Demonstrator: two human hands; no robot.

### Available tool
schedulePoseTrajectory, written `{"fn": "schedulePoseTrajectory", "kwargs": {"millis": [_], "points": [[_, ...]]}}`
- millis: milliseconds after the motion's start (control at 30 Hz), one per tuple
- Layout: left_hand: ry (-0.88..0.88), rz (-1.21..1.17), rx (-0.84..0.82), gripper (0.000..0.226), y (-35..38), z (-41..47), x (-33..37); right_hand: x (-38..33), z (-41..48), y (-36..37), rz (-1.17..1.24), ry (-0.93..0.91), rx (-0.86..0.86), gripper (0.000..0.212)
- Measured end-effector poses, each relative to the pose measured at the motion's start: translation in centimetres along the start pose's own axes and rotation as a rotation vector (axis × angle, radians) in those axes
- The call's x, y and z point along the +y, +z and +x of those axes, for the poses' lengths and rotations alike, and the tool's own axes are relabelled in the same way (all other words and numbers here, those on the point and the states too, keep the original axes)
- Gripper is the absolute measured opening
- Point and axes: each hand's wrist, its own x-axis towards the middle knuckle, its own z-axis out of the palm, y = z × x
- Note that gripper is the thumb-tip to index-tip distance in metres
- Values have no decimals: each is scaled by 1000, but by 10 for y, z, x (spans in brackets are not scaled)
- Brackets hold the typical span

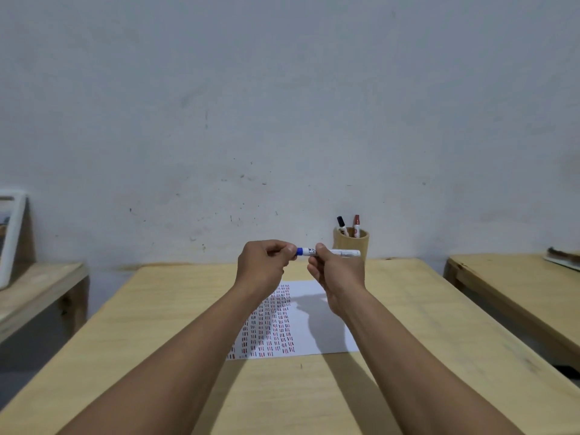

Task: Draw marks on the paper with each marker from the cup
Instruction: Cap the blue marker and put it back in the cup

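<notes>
A blue marker (337, 252) with a white barrel is held level above the table. My right hand (334, 274) grips its barrel. My left hand (265, 265) pinches the blue cap end; the cap itself is mostly hidden by my fingers. Below my hands a white paper (317, 321) lies on the wooden table (423, 324), its left half filled with rows of short red and dark marks. A wooden cup (351, 244) stands at the table's far edge by the wall, with a black marker (342, 226) and a red marker (356, 226) upright in it.
A second wooden table (514, 293) stands to the right with a flat object (563, 257) at its far end. At left a lower wooden bench (37, 287) bears a white-framed board (11, 237) leaning on the wall. Gaps separate the tables.
</notes>
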Motion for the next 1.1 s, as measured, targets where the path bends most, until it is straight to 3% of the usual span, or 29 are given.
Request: {"fn": "schedulePoseTrajectory", "kwargs": {"millis": [67,133,200,267,333,533,733,900,1100], "points": [[23,31,19,15,3,0,3,-3,2,-2,-61,-93,14,84],[35,30,41,17,7,0,6,-7,-1,-4,-111,-134,1,108],[43,36,36,16,11,2,9,-11,-1,-6,-162,-167,6,93],[61,67,35,14,15,5,13,-13,4,-7,-312,-210,-13,46],[93,102,45,13,19,10,18,-15,6,-11,-500,-223,-51,27],[216,199,45,16,37,29,34,-28,26,-28,-1004,-406,-107,8],[144,186,68,31,71,59,13,-53,70,-45,-1052,-510,-84,23],[81,252,-57,41,112,75,-13,-79,109,-52,-975,-561,-46,21],[12,298,-154,77,146,101,-36,-97,150,-49,-949,-642,-1,19]]}}
